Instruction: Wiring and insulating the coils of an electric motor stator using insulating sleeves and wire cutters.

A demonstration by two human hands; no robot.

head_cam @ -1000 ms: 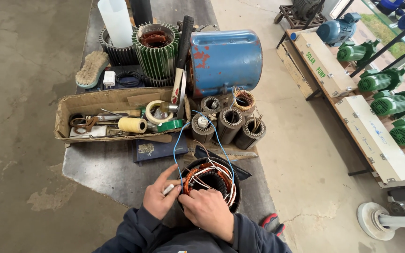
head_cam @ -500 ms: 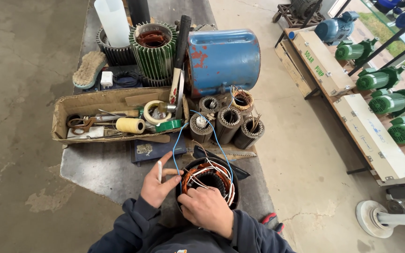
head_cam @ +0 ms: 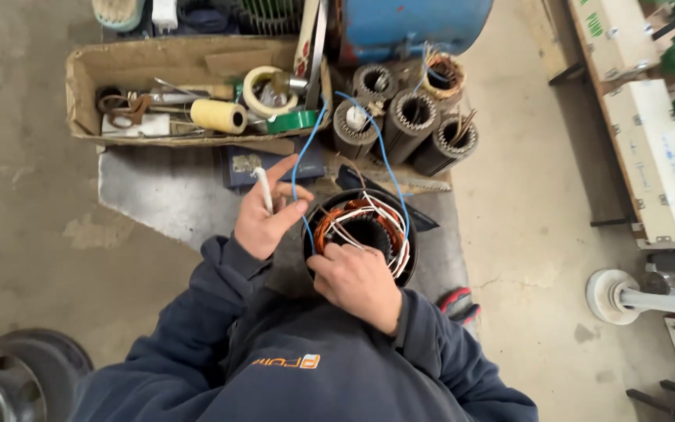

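Hands on a wound stator on the floor slab

The stator (head_cam: 361, 234) (black shell, copper coils, white leads) sits just in front of the person on a grey slab (head_cam: 158, 195). The right hand (head_cam: 357, 285) rests on its near rim, fingers curled over the windings. The left hand (head_cam: 267, 215), just left of it, pinches a white sleeve (head_cam: 263, 189) with the forefinger raised; a blue wire (head_cam: 298, 156) loops past it. Beyond lie smaller stators (head_cam: 408, 117), a cardboard box (head_cam: 87, 70) of tools and tape, and a blue motor (head_cam: 408, 23).
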